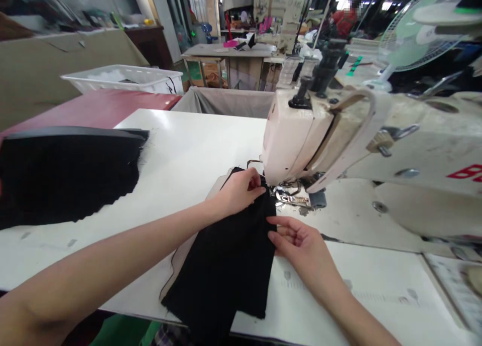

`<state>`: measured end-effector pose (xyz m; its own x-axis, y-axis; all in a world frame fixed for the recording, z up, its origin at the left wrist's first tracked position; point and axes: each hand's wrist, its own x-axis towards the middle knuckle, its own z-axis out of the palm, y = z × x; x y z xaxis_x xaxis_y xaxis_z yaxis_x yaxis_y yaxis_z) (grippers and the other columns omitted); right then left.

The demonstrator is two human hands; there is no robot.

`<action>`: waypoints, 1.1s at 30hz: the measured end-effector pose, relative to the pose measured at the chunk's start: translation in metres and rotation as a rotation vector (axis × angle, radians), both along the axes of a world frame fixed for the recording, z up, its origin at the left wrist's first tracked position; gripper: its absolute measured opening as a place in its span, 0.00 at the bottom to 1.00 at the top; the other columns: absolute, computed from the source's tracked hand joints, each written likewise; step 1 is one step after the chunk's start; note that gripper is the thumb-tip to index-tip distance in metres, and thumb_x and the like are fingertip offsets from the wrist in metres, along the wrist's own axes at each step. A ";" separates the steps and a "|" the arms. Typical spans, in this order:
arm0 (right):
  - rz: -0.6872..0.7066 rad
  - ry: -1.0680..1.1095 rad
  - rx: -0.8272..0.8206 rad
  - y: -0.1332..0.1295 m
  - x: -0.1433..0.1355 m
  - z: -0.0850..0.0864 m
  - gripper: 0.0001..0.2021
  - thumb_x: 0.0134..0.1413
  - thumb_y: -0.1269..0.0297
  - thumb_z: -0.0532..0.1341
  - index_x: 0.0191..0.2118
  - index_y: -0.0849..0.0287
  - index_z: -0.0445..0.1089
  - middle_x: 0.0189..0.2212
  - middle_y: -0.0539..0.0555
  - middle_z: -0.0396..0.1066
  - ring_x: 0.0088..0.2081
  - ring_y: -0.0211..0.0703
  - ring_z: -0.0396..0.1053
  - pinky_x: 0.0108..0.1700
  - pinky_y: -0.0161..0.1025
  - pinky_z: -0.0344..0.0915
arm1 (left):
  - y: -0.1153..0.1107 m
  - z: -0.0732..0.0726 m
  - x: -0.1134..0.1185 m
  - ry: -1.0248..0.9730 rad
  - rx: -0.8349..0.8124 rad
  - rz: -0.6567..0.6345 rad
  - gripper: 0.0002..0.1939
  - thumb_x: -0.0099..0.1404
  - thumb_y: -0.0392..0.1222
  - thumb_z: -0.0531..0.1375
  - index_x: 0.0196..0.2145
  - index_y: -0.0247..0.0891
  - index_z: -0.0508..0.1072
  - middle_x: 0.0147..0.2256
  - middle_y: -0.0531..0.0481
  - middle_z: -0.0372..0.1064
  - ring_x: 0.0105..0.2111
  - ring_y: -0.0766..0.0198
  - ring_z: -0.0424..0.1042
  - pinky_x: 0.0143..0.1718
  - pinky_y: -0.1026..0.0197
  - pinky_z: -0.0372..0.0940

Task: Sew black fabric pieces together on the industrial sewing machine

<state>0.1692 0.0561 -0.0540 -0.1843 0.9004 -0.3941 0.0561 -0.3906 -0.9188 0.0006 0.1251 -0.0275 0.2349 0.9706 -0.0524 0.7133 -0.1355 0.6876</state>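
Observation:
A piece of black fabric (233, 255) with a light layer along its left side lies under the head of a white sewing machine (289, 140). Its lower end hangs over the table's front edge. My left hand (241, 189) rests on the fabric's far end, just left of the needle area, with thumb and fingers pinched on the cloth. Lower down, my right hand (301, 240) grips the right edge of the same fabric between thumb and fingers. The needle itself is hidden behind the machine head.
Another black fabric piece (68, 178) lies on the white table (181, 135) at left. Behind it stand a red surface (101, 107) and a white plastic basket (150, 82). A fan (410, 29) is at upper right. A person in red (344, 22) is far back.

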 end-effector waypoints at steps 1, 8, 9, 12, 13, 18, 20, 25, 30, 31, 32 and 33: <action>-0.006 0.005 -0.002 -0.001 0.000 0.000 0.22 0.39 0.56 0.67 0.41 0.63 0.71 0.20 0.45 0.62 0.23 0.33 0.61 0.27 0.33 0.68 | -0.013 -0.001 -0.002 0.016 0.057 -0.016 0.04 0.61 0.37 0.58 0.29 0.35 0.68 0.30 0.50 0.68 0.30 0.63 0.70 0.32 0.62 0.67; 0.027 0.133 -0.024 -0.035 -0.004 0.001 0.29 0.51 0.56 0.62 0.58 0.55 0.58 0.26 0.47 0.69 0.30 0.41 0.70 0.37 0.42 0.73 | -0.130 -0.028 -0.011 -0.088 0.136 -0.175 0.43 0.48 0.52 0.71 0.58 0.41 0.58 0.50 0.41 0.62 0.47 0.52 0.66 0.47 0.49 0.68; 0.015 0.126 -0.006 -0.038 -0.005 0.001 0.29 0.52 0.57 0.62 0.59 0.55 0.57 0.27 0.48 0.69 0.30 0.41 0.70 0.37 0.43 0.73 | -0.138 -0.030 -0.011 -0.105 0.119 -0.150 0.49 0.45 0.52 0.72 0.59 0.43 0.55 0.51 0.41 0.61 0.47 0.52 0.66 0.47 0.49 0.68; -0.016 0.083 0.034 -0.043 -0.008 0.000 0.32 0.50 0.59 0.63 0.60 0.55 0.55 0.26 0.47 0.68 0.29 0.39 0.68 0.37 0.41 0.71 | -0.145 -0.031 -0.011 -0.143 0.081 -0.105 0.49 0.44 0.44 0.74 0.59 0.46 0.55 0.50 0.44 0.61 0.44 0.56 0.67 0.47 0.52 0.69; -0.018 0.060 0.050 -0.043 -0.009 0.000 0.32 0.49 0.60 0.63 0.60 0.56 0.55 0.25 0.46 0.67 0.28 0.38 0.67 0.35 0.39 0.70 | -0.143 -0.028 -0.011 -0.156 0.070 -0.096 0.47 0.44 0.41 0.74 0.58 0.46 0.56 0.49 0.45 0.61 0.42 0.58 0.68 0.46 0.54 0.70; -0.008 -0.050 0.176 -0.046 -0.010 -0.001 0.29 0.48 0.65 0.61 0.58 0.59 0.58 0.24 0.44 0.64 0.24 0.34 0.62 0.31 0.34 0.62 | -0.137 -0.018 -0.014 -0.215 0.065 -0.097 0.40 0.44 0.43 0.74 0.53 0.40 0.63 0.41 0.47 0.63 0.34 0.63 0.66 0.35 0.60 0.70; -0.021 -0.038 0.178 -0.050 -0.011 -0.001 0.33 0.45 0.66 0.62 0.59 0.59 0.56 0.25 0.45 0.66 0.25 0.34 0.64 0.32 0.35 0.62 | -0.139 -0.017 -0.014 -0.233 0.092 -0.097 0.36 0.46 0.42 0.73 0.50 0.38 0.65 0.41 0.47 0.63 0.34 0.64 0.66 0.35 0.61 0.70; -0.074 0.058 0.051 -0.060 -0.016 0.003 0.36 0.40 0.66 0.65 0.59 0.61 0.57 0.25 0.45 0.67 0.26 0.36 0.66 0.31 0.35 0.63 | -0.147 -0.016 -0.013 -0.234 0.178 -0.078 0.13 0.58 0.30 0.61 0.42 0.37 0.71 0.42 0.46 0.65 0.37 0.65 0.68 0.38 0.63 0.69; 0.043 0.129 -0.069 -0.070 -0.016 0.012 0.09 0.43 0.60 0.65 0.24 0.61 0.70 0.19 0.46 0.62 0.24 0.35 0.62 0.31 0.35 0.66 | -0.146 -0.014 -0.015 -0.222 0.529 -0.162 0.11 0.65 0.27 0.55 0.42 0.35 0.72 0.34 0.48 0.69 0.36 0.65 0.68 0.38 0.63 0.67; 0.040 0.167 -0.107 -0.073 -0.017 0.013 0.10 0.44 0.58 0.65 0.23 0.60 0.70 0.19 0.46 0.63 0.24 0.36 0.63 0.33 0.36 0.68 | -0.146 -0.015 -0.016 -0.199 0.606 -0.218 0.11 0.65 0.27 0.56 0.43 0.34 0.71 0.34 0.47 0.69 0.36 0.65 0.67 0.38 0.62 0.67; 0.030 0.206 -0.141 -0.077 -0.017 0.014 0.11 0.44 0.57 0.65 0.24 0.60 0.71 0.20 0.47 0.65 0.26 0.37 0.65 0.35 0.37 0.69 | -0.146 -0.017 -0.017 -0.171 0.659 -0.277 0.11 0.64 0.27 0.56 0.44 0.33 0.71 0.34 0.46 0.69 0.36 0.64 0.67 0.39 0.60 0.67; 0.026 0.239 -0.164 -0.080 -0.018 0.014 0.11 0.45 0.56 0.65 0.25 0.59 0.71 0.22 0.47 0.66 0.27 0.38 0.67 0.37 0.38 0.69 | -0.146 -0.019 -0.018 -0.145 0.685 -0.328 0.11 0.64 0.27 0.56 0.45 0.32 0.70 0.34 0.46 0.69 0.36 0.63 0.67 0.39 0.59 0.67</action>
<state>0.1516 -0.0237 -0.0401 -0.3113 0.8223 -0.4764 -0.1428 -0.5360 -0.8320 -0.0174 -0.0213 -0.0461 0.4750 0.6549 0.5878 0.4725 -0.7533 0.4575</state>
